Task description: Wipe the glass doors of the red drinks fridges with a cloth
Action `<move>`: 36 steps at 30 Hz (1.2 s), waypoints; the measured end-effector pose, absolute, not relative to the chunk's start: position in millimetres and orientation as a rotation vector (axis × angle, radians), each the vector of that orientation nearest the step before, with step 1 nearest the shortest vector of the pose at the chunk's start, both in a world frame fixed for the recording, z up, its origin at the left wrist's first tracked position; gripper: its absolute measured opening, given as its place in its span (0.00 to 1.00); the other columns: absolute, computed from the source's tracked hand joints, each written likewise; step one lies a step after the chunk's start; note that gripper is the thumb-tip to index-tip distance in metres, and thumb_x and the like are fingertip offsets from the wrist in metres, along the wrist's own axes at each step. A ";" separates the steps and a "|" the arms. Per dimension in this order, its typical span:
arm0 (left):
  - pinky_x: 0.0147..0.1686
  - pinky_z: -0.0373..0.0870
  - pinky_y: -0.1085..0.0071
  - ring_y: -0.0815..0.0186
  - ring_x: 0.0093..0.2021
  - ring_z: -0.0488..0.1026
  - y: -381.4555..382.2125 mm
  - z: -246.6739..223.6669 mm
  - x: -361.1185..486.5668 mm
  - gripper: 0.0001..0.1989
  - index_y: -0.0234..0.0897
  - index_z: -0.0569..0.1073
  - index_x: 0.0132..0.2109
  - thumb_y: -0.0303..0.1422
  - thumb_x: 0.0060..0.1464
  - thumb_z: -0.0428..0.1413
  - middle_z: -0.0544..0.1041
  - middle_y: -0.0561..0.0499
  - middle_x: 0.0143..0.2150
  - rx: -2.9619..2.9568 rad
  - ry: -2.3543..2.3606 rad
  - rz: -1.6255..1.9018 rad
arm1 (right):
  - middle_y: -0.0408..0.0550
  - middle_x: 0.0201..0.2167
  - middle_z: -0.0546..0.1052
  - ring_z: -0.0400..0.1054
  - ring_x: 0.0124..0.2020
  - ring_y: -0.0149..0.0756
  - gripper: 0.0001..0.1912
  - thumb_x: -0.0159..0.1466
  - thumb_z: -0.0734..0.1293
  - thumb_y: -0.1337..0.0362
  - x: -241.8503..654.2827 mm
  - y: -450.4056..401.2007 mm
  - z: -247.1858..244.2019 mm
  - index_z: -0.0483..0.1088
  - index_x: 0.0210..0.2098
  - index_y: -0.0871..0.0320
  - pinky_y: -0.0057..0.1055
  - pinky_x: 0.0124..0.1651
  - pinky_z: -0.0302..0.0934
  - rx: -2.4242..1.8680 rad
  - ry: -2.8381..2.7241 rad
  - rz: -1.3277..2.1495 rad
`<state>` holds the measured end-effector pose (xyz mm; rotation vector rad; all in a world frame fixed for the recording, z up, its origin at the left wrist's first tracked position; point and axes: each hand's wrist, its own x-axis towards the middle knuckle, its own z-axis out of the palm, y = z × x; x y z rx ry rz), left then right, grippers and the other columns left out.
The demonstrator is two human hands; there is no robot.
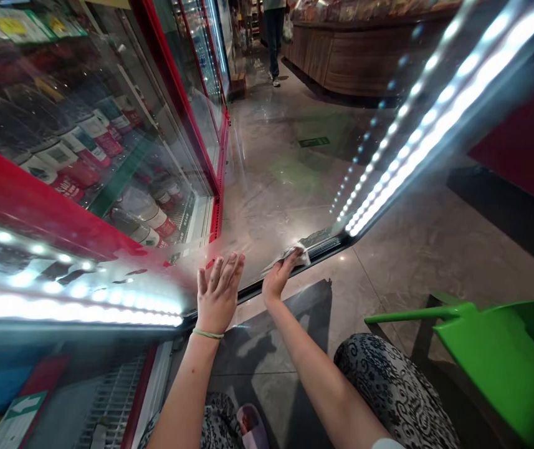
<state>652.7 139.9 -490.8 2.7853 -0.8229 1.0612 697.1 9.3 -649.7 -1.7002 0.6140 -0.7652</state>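
Note:
In front of me stands an open glass cooler door (pixel 257 206), with a dark frame along its bottom and bright LED strips up both sides. My left hand (pixel 220 290), a pale green band at its wrist, rests flat against the lower glass with its fingers stretched out. To the right of it, my right hand (pixel 281 274) grips a crumpled white cloth (pixel 300 252) and presses it on the glass just above the bottom frame. My right fingers are partly hidden by the cloth. Smeary, hazy marks show on the glass near the left LED strip.
A red-framed cooler (pixel 215 212) with bottles on shelves stands at the left. At lower left is a wire shelf (pixel 112 393). A green plastic stool or chair (pixel 505 349) sits at my right. Farther off, a person (pixel 273 43) is near a wooden display counter (pixel 341 59).

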 end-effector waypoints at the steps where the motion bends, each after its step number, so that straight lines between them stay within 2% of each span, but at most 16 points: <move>1: 0.79 0.21 0.58 0.68 0.82 0.35 140.7 -490.2 652.0 0.38 0.43 0.53 0.79 0.23 0.66 0.53 0.70 0.48 0.72 2.793 -0.801 1.070 | 0.61 0.81 0.43 0.29 0.83 0.47 0.38 0.75 0.46 0.59 703.6 2.8 -646.8 0.32 0.81 0.58 0.65 0.79 0.38 -1.719 0.620 -0.879; 4: 0.79 0.21 0.57 0.68 0.82 0.34 143.8 -489.7 650.9 0.39 0.45 0.53 0.79 0.23 0.65 0.55 0.69 0.49 0.73 2.797 -0.755 1.090 | 0.62 0.80 0.45 0.33 0.83 0.50 0.36 0.76 0.47 0.57 707.2 -5.0 -646.9 0.36 0.81 0.56 0.66 0.77 0.46 -1.819 0.574 -0.958; 7: 0.79 0.21 0.56 0.68 0.82 0.33 147.0 -491.2 651.2 0.41 0.46 0.53 0.79 0.22 0.65 0.55 0.67 0.50 0.74 2.786 -0.757 1.106 | 0.58 0.78 0.54 0.48 0.79 0.52 0.34 0.76 0.52 0.50 702.3 -5.3 -649.4 0.49 0.79 0.49 0.65 0.73 0.55 -1.845 0.526 -0.881; 10: 0.79 0.19 0.57 0.68 0.82 0.32 150.8 -493.1 651.6 0.41 0.48 0.53 0.79 0.22 0.64 0.56 0.64 0.50 0.76 2.772 -0.740 1.083 | 0.59 0.78 0.53 0.46 0.80 0.48 0.34 0.77 0.42 0.55 710.3 -8.7 -642.2 0.46 0.79 0.52 0.66 0.76 0.46 -1.787 0.622 -0.944; 13: 0.79 0.19 0.55 0.66 0.82 0.30 157.0 -494.5 651.6 0.42 0.50 0.53 0.79 0.22 0.63 0.57 0.61 0.51 0.78 2.776 -0.721 1.062 | 0.63 0.78 0.52 0.43 0.80 0.51 0.33 0.77 0.51 0.53 714.9 -2.2 -636.5 0.52 0.78 0.53 0.65 0.75 0.50 -1.871 0.423 -1.047; 16: 0.79 0.20 0.55 0.65 0.82 0.31 163.7 -495.9 652.5 0.42 0.50 0.52 0.79 0.23 0.64 0.57 0.57 0.51 0.79 2.803 -0.719 1.145 | 0.59 0.71 0.63 0.53 0.76 0.53 0.26 0.75 0.56 0.52 706.6 7.9 -637.3 0.66 0.69 0.45 0.65 0.71 0.57 -1.994 0.150 -1.044; 17: 0.79 0.21 0.55 0.65 0.82 0.31 165.4 -496.3 652.9 0.42 0.49 0.53 0.79 0.23 0.64 0.58 0.56 0.51 0.79 2.809 -0.717 1.176 | 0.60 0.70 0.64 0.55 0.75 0.54 0.26 0.75 0.56 0.52 704.9 7.8 -635.6 0.67 0.68 0.45 0.66 0.69 0.59 -2.026 0.113 -1.035; 19: 0.79 0.22 0.55 0.64 0.82 0.31 167.9 -496.6 653.3 0.41 0.47 0.52 0.79 0.24 0.64 0.58 0.55 0.49 0.79 2.813 -0.697 1.211 | 0.64 0.71 0.61 0.53 0.75 0.57 0.29 0.75 0.55 0.52 707.9 1.7 -625.4 0.61 0.72 0.49 0.68 0.68 0.60 -2.037 0.210 -1.077; 21: 0.79 0.22 0.52 0.62 0.82 0.31 169.4 -496.2 653.0 0.41 0.47 0.52 0.79 0.26 0.65 0.59 0.55 0.47 0.79 2.801 -0.654 1.219 | 0.68 0.77 0.46 0.40 0.80 0.57 0.35 0.76 0.51 0.56 717.2 -6.5 -607.9 0.43 0.80 0.54 0.70 0.72 0.51 -1.993 0.350 -1.143; 23: 0.79 0.23 0.48 0.59 0.82 0.32 170.8 -495.5 652.1 0.41 0.48 0.52 0.79 0.28 0.66 0.60 0.56 0.45 0.79 2.776 -0.610 1.210 | 0.68 0.78 0.43 0.39 0.80 0.56 0.37 0.76 0.52 0.57 724.7 -9.8 -591.6 0.39 0.81 0.55 0.66 0.74 0.50 -2.021 0.386 -1.204; 25: 0.79 0.24 0.45 0.57 0.81 0.33 172.6 -495.0 651.2 0.41 0.49 0.52 0.79 0.29 0.66 0.60 0.57 0.44 0.79 2.740 -0.578 1.187 | 0.66 0.75 0.53 0.46 0.78 0.61 0.35 0.74 0.58 0.56 724.1 -8.1 -584.3 0.50 0.79 0.52 0.68 0.73 0.51 -2.133 0.063 -1.245; 28: 0.78 0.25 0.41 0.53 0.81 0.36 176.2 -494.5 650.1 0.43 0.51 0.50 0.79 0.30 0.66 0.61 0.58 0.43 0.79 2.688 -0.542 1.138 | 0.53 0.65 0.70 0.63 0.68 0.57 0.26 0.71 0.66 0.56 714.7 -8.7 -584.6 0.70 0.67 0.38 0.65 0.72 0.56 -2.188 -0.374 -1.268; 30: 0.77 0.25 0.38 0.50 0.82 0.37 178.8 -493.6 649.4 0.43 0.52 0.50 0.79 0.30 0.65 0.62 0.57 0.42 0.79 2.664 -0.510 1.124 | 0.55 0.64 0.70 0.63 0.68 0.58 0.24 0.71 0.66 0.57 713.1 -13.4 -579.3 0.72 0.66 0.41 0.66 0.72 0.55 -2.182 -0.340 -1.315; 33: 0.77 0.26 0.36 0.48 0.82 0.35 182.2 -489.9 647.9 0.44 0.52 0.50 0.79 0.31 0.65 0.63 0.55 0.41 0.80 2.656 -0.452 1.152 | 0.66 0.71 0.60 0.48 0.76 0.66 0.28 0.73 0.63 0.58 718.7 -14.6 -555.5 0.68 0.70 0.56 0.71 0.72 0.49 -2.225 -0.135 -1.397; 34: 0.77 0.26 0.35 0.48 0.82 0.35 183.0 -488.3 647.3 0.44 0.51 0.50 0.79 0.31 0.65 0.63 0.56 0.41 0.80 2.654 -0.437 1.171 | 0.66 0.71 0.61 0.48 0.76 0.66 0.28 0.73 0.64 0.56 719.9 -12.0 -546.8 0.69 0.70 0.56 0.70 0.73 0.49 -2.282 -0.144 -1.385; 36: 0.77 0.28 0.36 0.47 0.82 0.36 184.5 -485.1 646.4 0.44 0.50 0.50 0.79 0.32 0.65 0.63 0.57 0.40 0.79 2.637 -0.419 1.206 | 0.59 0.69 0.67 0.55 0.74 0.59 0.24 0.72 0.65 0.56 717.9 -5.3 -534.2 0.73 0.66 0.47 0.63 0.75 0.50 -2.386 -0.327 -1.327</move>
